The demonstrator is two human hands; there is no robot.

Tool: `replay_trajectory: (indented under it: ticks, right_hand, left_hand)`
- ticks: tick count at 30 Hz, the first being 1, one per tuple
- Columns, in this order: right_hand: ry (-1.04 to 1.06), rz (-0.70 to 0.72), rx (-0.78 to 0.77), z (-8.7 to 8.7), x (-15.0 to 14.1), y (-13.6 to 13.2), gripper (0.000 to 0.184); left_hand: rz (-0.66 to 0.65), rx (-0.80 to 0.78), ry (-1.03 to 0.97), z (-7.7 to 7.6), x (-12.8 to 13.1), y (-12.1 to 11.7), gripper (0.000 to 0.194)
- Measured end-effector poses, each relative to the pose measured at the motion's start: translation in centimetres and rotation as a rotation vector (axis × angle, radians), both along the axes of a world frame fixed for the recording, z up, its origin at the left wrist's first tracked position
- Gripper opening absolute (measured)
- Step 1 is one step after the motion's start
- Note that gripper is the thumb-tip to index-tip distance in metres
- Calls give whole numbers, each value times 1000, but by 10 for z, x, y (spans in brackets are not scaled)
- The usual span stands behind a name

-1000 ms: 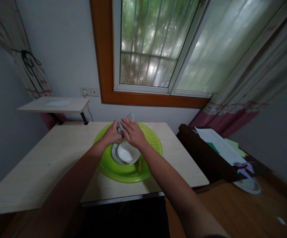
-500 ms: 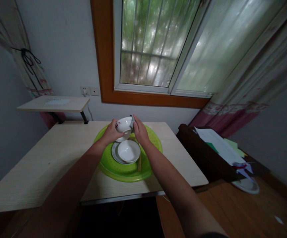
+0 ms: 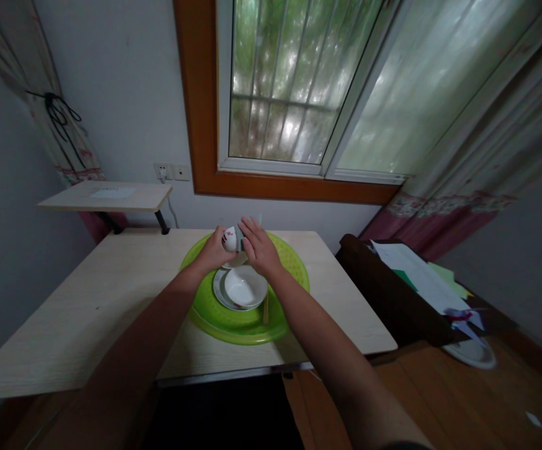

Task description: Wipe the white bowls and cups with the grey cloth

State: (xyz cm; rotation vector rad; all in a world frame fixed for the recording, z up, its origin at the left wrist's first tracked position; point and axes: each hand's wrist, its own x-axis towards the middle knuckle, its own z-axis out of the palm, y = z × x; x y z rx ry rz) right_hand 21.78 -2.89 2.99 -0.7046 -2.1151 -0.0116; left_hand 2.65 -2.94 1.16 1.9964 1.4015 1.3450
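Note:
My left hand [image 3: 213, 251] grips a white bowl [image 3: 229, 240] with dark red marks, tilted on its side above a green plastic basin [image 3: 205, 324]. Pressed against the bowl's right side is a greyish cloth [image 3: 239, 237], under the fingers of my right hand [image 3: 260, 250]. Below my hands, a second white bowl [image 3: 245, 287] rests on a plate [image 3: 219, 292] in the basin. Part of another white dish [image 3: 235, 260] shows behind it, mostly covered by my hands. Wooden chopsticks [image 3: 265, 310] lie at the right of the bowl.
The basin stands on a pale wooden table [image 3: 125, 300]. A small raised shelf [image 3: 78, 199] is at the back left, near wall sockets [image 3: 172, 171]. To the right, a dark brown box-like piece [image 3: 374, 290] holds papers [image 3: 411, 275]. A window rises behind the table.
The held bowl has turned so that its outside shows rather than its inside. My right hand has moved over the bowl with the cloth, its fingers now more stretched out.

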Motion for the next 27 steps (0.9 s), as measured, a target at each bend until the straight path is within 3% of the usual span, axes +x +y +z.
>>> replay_trajectory:
  ticks: [8,12,17,20,27]
  right_hand:
    - [-151,33,49,6,-7,-11,44]
    - [-14,56,-16,2,-3,-2,47]
    - [266,-16,-266,-12,11,13,52]
    - [332,-61,-356,-17,16,16,55]
    - [134,30,-117,-3,9,3,47]
  left_hand:
    - [47,7,1,4,1,-3,48]
    - [69,0,-77,4,-1,0,55]
    - [120,-3,-165,4,-7,5,61]
    - [106,-18,-208,4,-8,7,61]
    - [1,-79,-215,-1,-7,8,59]
